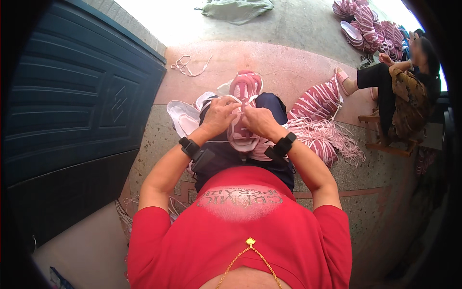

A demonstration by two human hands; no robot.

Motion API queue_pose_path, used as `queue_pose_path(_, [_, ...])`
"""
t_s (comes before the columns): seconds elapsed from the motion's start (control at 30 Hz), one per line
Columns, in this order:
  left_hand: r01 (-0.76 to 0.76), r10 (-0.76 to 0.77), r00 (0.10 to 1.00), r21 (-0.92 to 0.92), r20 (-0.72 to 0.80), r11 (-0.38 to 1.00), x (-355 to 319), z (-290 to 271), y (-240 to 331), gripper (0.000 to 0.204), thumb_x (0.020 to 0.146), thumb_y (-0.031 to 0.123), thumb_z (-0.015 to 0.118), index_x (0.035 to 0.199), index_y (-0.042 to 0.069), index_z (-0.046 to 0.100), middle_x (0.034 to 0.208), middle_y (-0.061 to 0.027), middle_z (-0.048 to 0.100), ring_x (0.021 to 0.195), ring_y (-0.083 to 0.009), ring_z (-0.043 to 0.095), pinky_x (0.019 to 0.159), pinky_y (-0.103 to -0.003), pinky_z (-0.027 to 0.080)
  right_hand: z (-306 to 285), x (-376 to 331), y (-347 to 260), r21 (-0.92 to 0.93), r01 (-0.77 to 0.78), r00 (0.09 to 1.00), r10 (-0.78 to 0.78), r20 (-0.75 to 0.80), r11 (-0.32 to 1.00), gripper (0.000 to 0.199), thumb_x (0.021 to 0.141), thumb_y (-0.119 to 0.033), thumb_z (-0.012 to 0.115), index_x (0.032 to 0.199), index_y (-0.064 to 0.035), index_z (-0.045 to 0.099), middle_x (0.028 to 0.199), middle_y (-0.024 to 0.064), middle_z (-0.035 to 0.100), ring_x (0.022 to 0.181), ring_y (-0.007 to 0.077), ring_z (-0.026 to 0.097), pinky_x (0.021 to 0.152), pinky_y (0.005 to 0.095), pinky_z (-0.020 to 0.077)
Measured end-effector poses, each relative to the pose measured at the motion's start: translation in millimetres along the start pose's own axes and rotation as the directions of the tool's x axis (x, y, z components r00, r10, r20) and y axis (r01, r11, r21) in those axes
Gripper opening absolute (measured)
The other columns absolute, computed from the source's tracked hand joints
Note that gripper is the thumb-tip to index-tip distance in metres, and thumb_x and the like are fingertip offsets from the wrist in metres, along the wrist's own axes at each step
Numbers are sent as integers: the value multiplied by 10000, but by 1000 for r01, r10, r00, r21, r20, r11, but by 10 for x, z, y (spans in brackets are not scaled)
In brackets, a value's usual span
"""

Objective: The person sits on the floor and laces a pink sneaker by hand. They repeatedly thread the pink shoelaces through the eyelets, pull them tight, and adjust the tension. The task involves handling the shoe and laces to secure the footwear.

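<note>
A pink and white shoe upper (246, 85) lies across my lap, its toe pointing away from me. My left hand (219, 115) is at its left side, thumb and fingers pinched on a white shoelace (252, 99) over the lacing area. Close beside it on the right, my right hand (262, 123) is closed with its fingertips at the same lacing; the lace end in it is mostly covered by the fingers. Left of my knees rests a white and pale pink shoe piece (183, 118).
Bundled pink and white shoe uppers (317, 98) and a heap of loose laces (332, 137) lie at my right. A loose lace (190, 67) is on the floor ahead. A dark door (82, 86) stands left. Another person (409, 91) sits on a wooden stool (390, 144) near more bundles (368, 24).
</note>
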State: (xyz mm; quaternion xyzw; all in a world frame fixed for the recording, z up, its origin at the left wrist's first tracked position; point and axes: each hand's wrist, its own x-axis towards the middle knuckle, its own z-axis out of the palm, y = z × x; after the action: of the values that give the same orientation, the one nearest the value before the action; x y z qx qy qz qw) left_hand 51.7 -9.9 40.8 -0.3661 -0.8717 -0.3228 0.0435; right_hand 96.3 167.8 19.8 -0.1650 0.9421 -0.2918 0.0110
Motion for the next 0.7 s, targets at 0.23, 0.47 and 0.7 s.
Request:
queue_pose_path(0.23, [-52, 122, 971, -315, 208, 948, 247, -40, 350, 118, 768, 63, 659, 882, 53, 686, 732, -96, 627, 690, -237, 597, 656, -311, 479, -398, -107, 34, 917, -330, 871, 445, 206, 222, 289, 977, -299, 421, 781, -104, 505, 576, -37, 400, 487, 43, 363, 433, 213, 299])
queue_pose_path(0.47, [572, -504, 808, -614, 306, 544, 349, -224, 441, 179, 901, 172, 601, 924, 10, 672, 709, 35, 584, 634, -14, 501, 539, -175, 397, -206, 94, -33, 970, -187, 882, 409, 235, -154, 215, 967, -241, 482, 963, -55, 589, 712, -32, 531, 568, 49, 449, 501, 188, 375])
queue_pose_path(0.7, [475, -517, 853, -526, 75, 706, 105, -56, 237, 240, 914, 172, 584, 1011, -41, 636, 730, -7, 625, 631, -43, 513, 554, -211, 412, -56, 205, -266, 989, -133, 867, 477, 146, -60, 226, 955, -195, 522, 999, -13, 650, 795, -29, 586, 649, 8, 433, 554, 166, 363])
